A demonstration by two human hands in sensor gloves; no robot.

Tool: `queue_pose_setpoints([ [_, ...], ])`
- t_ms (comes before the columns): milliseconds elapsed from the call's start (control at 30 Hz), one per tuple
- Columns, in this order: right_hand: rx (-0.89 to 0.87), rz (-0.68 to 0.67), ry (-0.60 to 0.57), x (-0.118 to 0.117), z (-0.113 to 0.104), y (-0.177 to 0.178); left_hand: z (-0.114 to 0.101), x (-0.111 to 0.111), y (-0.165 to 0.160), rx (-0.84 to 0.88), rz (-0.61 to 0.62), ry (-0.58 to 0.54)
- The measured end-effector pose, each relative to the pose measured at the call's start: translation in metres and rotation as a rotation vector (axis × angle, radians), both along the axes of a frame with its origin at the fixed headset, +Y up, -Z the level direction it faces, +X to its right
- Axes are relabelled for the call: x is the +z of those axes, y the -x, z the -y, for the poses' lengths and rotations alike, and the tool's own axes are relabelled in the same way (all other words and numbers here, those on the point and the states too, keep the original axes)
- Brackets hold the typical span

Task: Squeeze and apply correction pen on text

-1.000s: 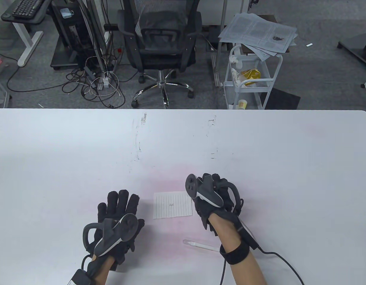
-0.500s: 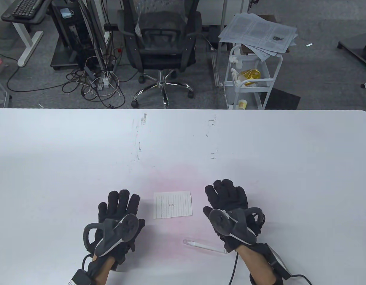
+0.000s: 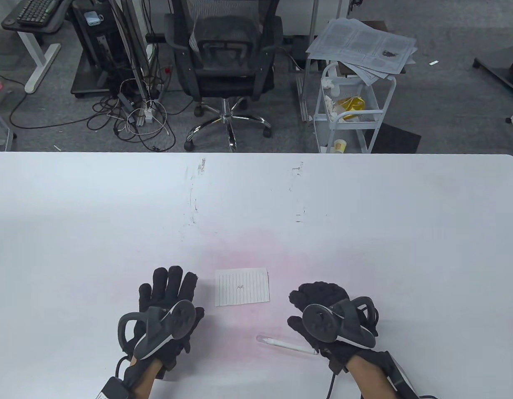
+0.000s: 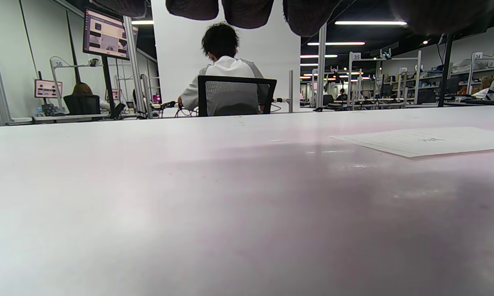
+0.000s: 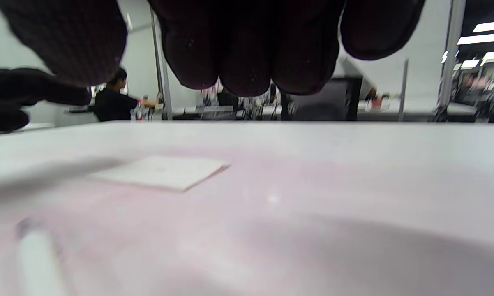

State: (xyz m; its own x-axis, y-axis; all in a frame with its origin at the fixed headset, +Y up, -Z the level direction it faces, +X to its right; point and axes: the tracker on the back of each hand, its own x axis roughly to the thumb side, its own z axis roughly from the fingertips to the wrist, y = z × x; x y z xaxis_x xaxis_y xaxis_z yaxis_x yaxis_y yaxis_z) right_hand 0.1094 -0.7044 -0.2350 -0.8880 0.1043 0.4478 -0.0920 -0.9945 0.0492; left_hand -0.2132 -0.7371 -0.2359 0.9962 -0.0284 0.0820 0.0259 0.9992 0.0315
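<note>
Since a moment ago, the right hand has pulled back toward the person and its fingers have curled in, where before they lay spread out flat. Now it sits near the correction pen, which lies flat on the white counter, with its thumb just above the pen; the far end of the pen is hidden under the hand, so I cannot tell if they touch. The hand holds nothing that I can see. From the right wrist view, the fingers hang bunched together above the counter, and the pen is a blurry white shape down low. The left hand has not moved; it rests flat on the counter with its fingers spread, gripping nothing. Between the two hands lies the small lined paper with a tiny bit of writing in its middle. The pen is apart from the paper, closer to the person.
</note>
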Motion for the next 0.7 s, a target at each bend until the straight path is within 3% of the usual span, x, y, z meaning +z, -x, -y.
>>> queue_pose_setpoints([
  [400,0.379,-0.06,0.292,0.001,0.043,0.028,0.0,0.0,0.0,0.0,0.001,0.003],
  [700,0.386,-0.051,0.265,0.003,0.046,0.035,0.001,0.001,0.0,-0.001,0.001,0.008],
])
